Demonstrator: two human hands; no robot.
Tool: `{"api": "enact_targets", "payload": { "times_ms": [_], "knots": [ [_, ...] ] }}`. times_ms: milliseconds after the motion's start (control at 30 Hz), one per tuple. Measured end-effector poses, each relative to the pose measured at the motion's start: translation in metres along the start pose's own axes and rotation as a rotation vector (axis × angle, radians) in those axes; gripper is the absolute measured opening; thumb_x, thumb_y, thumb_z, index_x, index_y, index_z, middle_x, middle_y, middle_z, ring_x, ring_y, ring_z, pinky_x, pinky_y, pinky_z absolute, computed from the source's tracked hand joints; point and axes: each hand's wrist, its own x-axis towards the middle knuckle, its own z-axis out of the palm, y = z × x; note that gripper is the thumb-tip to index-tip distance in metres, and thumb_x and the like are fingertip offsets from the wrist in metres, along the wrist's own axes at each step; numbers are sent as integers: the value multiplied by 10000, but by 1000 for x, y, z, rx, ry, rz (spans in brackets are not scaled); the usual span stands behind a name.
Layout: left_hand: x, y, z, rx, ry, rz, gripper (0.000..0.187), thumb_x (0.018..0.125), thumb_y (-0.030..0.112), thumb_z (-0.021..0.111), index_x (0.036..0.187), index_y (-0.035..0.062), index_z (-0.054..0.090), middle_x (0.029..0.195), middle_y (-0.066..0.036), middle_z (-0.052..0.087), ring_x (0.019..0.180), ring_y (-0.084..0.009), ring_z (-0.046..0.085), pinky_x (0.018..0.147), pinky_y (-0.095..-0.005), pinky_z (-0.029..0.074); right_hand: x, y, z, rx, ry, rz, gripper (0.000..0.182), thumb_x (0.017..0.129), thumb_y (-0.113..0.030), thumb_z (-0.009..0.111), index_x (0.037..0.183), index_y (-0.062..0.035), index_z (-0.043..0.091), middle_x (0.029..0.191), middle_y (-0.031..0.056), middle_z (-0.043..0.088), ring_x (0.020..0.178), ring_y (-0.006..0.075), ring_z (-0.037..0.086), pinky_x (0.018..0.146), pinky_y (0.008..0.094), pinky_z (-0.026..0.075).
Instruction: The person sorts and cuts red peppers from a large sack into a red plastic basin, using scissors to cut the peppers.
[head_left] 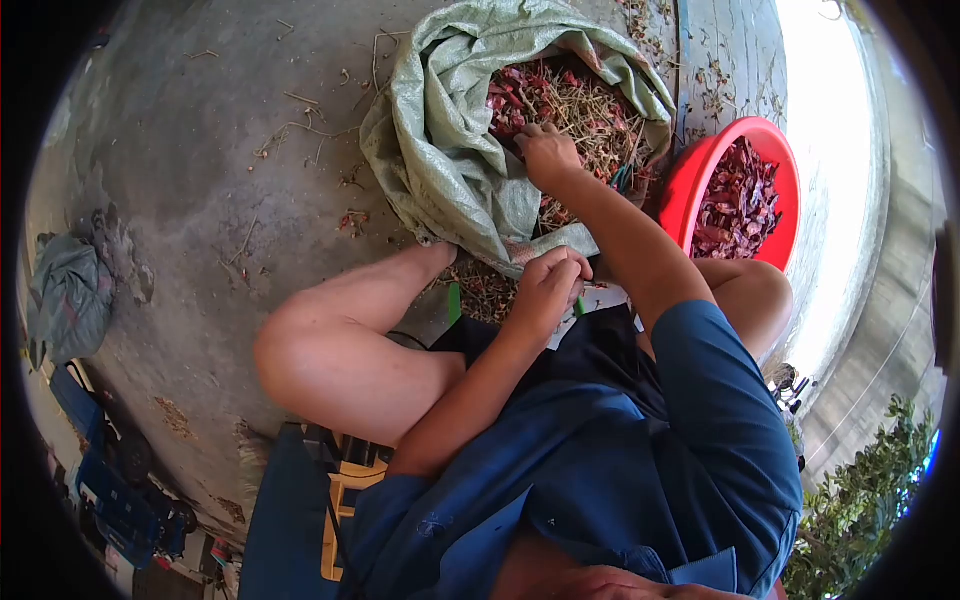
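So the step in hand looks to be picking through the green sack (450, 150), which sits on the concrete floor (250, 160) with its mouth rolled back, full of dried red pieces (510, 100) jumbled up with pale stems (600, 125). The right hand (548, 160) is inside the rim, reaching over the middle of the pile with its fingers down at the red stuff; the tips are partly lost in it, so I can't tell if that grip is clamped on anything. The left hand (552, 285) is just past the sack's near edge, right over the lap, fingers and thumb curled together, and whether something small is pinched in there, no idea. Off the sack's right side there's a red basin (745, 128) holding darker red bits (740, 205), and looking into it I see hardly any stems, while a stemmy heap (485, 295) lies between the legs below the near edge. My read is it's mid-sort, with loads left in the sack, and the next move calls for a light pinch on one piece, lifting it without dragging the tangled stems along
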Motion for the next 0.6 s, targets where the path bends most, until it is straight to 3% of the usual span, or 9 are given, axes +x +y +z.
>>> {"api": "enact_targets", "payload": {
  "times_ms": [33,233,333,500,567,600],
  "knots": [
    [0,1,0,-3,5,0,185,935,122,449,839,28,577,585,38,431,485,-47,356,454,-214,294,0,-2,1,-159,-86,-19,275,868,-156,605,1133,-132,674,1179,75,611,1152,273,576,924,396,496],
    [-5,3,2,-7,-18,4,189,938,114,443,841,21,577,581,36,428,474,-45,348,449,-219,289,-28,25,-12,-197,-118,67,229,858,-194,626,1068,-140,703,1135,68,606,1142,282,571,933,418,481],
    [-9,2,5,8,-23,31,197,944,111,438,843,18,580,579,33,436,468,-44,352,447,-221,290,-55,46,-18,21,137,33,208,858,-274,644,984,-129,723,1056,81,627,1083,292,585,914,435,491],
    [-12,-1,10,5,-34,46,197,946,111,445,844,18,584,580,32,445,467,-42,358,448,-219,293,-84,71,-27,207,232,94,230,896,-270,630,1005,-87,719,984,127,669,987,348,619,882,411,500],
    [-12,-4,11,9,-36,39,196,946,114,446,842,19,583,581,32,446,470,-42,358,449,-218,294,-85,82,-20,572,233,202,250,931,-285,633,1041,-76,716,955,108,695,902,282,657,825,357,509],
    [-11,-5,11,11,-35,32,195,945,116,448,841,20,582,582,33,447,472,-42,358,451,-217,295,-86,80,-27,884,114,329,264,976,-301,617,1075,-73,707,925,55,706,843,168,660,751,296,508]
  ]
}}
